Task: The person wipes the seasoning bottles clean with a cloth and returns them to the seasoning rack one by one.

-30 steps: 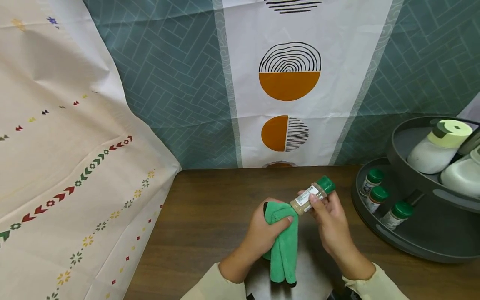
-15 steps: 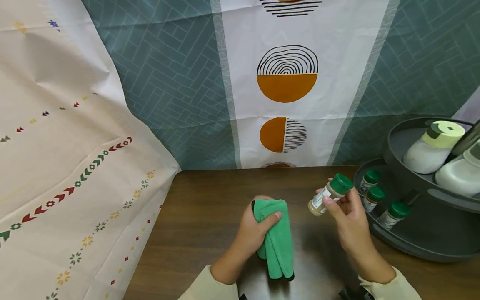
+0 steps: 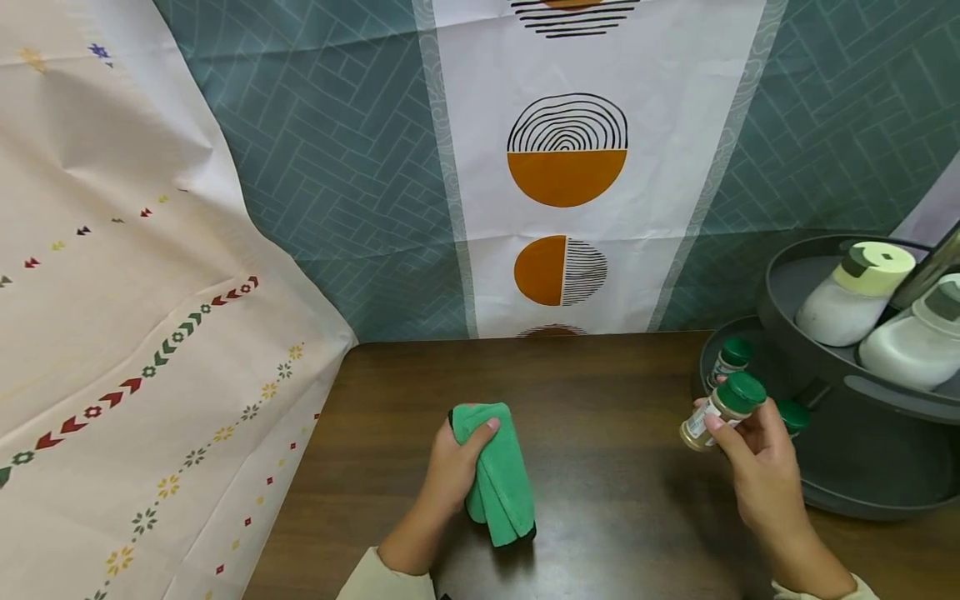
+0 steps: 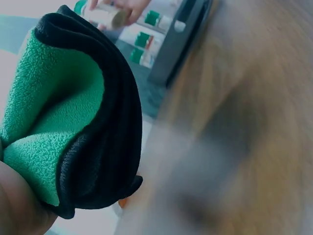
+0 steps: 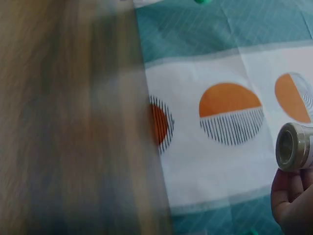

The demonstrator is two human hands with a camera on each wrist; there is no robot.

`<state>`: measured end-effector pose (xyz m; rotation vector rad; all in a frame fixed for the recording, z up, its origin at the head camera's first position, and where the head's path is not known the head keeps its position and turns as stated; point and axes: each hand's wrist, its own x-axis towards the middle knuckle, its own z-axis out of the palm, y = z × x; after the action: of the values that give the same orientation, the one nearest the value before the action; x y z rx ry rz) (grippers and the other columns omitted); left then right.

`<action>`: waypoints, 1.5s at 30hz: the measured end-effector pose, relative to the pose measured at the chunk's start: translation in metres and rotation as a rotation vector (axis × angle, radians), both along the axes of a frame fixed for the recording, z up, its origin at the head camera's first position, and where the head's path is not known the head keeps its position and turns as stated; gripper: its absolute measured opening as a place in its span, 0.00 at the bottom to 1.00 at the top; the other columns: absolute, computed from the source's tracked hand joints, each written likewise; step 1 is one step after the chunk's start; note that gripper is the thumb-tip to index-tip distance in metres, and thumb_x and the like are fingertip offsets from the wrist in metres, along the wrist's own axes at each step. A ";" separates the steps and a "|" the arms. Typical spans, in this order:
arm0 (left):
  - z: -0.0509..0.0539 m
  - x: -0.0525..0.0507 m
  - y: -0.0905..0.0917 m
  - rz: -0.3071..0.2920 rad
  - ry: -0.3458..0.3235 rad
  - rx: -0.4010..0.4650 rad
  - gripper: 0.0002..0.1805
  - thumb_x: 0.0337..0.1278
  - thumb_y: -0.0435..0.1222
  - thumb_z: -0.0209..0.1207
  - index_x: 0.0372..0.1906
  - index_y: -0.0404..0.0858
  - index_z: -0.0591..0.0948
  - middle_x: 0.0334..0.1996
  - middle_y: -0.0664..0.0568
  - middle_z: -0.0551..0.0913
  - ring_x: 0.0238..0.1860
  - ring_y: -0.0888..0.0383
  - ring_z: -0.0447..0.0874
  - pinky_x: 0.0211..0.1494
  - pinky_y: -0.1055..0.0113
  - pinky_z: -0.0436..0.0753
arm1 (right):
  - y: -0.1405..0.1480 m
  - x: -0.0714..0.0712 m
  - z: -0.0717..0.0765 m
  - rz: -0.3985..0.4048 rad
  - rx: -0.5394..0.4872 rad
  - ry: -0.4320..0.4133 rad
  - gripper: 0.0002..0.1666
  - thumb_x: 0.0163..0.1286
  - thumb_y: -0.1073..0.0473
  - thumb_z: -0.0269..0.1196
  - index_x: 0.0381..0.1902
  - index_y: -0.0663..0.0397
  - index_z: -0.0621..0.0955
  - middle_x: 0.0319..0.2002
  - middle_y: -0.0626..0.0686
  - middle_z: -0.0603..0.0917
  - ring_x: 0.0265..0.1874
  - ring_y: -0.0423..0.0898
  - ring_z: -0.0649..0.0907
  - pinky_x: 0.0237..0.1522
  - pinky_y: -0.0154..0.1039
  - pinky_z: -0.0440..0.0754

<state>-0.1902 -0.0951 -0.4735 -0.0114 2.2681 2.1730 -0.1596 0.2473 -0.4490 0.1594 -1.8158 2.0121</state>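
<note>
A folded green cloth [image 3: 497,479] with black edging hangs from my left hand [image 3: 450,467], its thumb lying across the top. The left wrist view shows the folds of this cloth [image 4: 73,112] up close. My right hand [image 3: 768,479] grips a spice jar [image 3: 716,417] with a green cap and a white label, tilted, just in front of the two-tier tray. In the right wrist view the base of the jar [image 5: 288,147] faces the camera above the curled fingers. Part of the tray's lower tier and the jars on it are hidden behind that hand.
A dark two-tier round tray [image 3: 873,496] stands at the right. Green-capped jars, including one at the back [image 3: 731,358], sit on its lower tier. Up top are a white bottle with a yellow-green cap [image 3: 840,304] and another white bottle [image 3: 915,337]. Patterned fabric [image 3: 360,167] hangs behind the wooden table [image 3: 600,417].
My right hand has carried the spice jar rightward, away from the cloth to the tray. My left hand has shifted left, still holding the cloth.
</note>
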 end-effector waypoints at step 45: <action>-0.054 -0.010 -0.045 0.115 -0.141 -0.081 0.20 0.61 0.45 0.68 0.44 0.36 0.74 0.29 0.53 0.79 0.29 0.59 0.82 0.37 0.65 0.83 | 0.118 0.009 -0.043 -0.610 0.332 -0.438 0.19 0.71 0.62 0.62 0.49 0.29 0.71 0.35 0.28 0.75 0.32 0.23 0.75 0.32 0.13 0.70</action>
<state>-0.2002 -0.1399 -0.5270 -0.2927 2.3280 2.0555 -0.1505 0.3649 -0.4919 -0.7069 -2.1083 1.3758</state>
